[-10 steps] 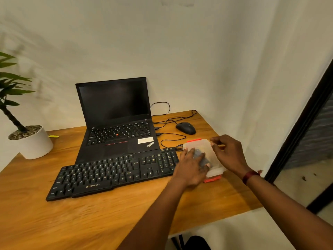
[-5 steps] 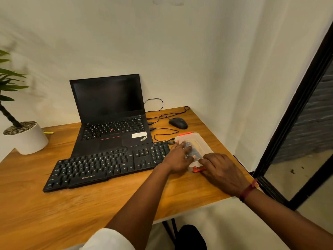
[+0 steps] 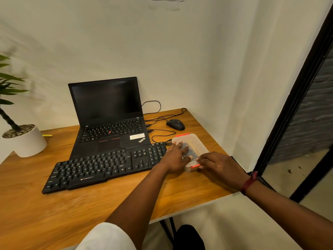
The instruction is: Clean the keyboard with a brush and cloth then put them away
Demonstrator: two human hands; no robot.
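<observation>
box [image 3: 200, 142] contents dark, blurred | my left hand [image 3: 175, 157] flat on top, fingers spread | right hand [image 3: 219, 164] fingertips press clip [image 3: 195, 166], gripping nothing

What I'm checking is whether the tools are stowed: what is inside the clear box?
Through the cloudy lid of the box a dark shape shows. The left hand lies on the lid and covers part, so what it is cannot be told.

Wooden table [image 3: 108, 204], open laptop [image 3: 111, 127] at back, keyboard [image 3: 100, 166] in front of it, mouse [image 3: 175, 124] and cables [image 3: 162, 131] back right, lidded plastic box [image 3: 197, 142] beside keyboard's right end, plant pot [image 3: 27, 143] far left
</observation>
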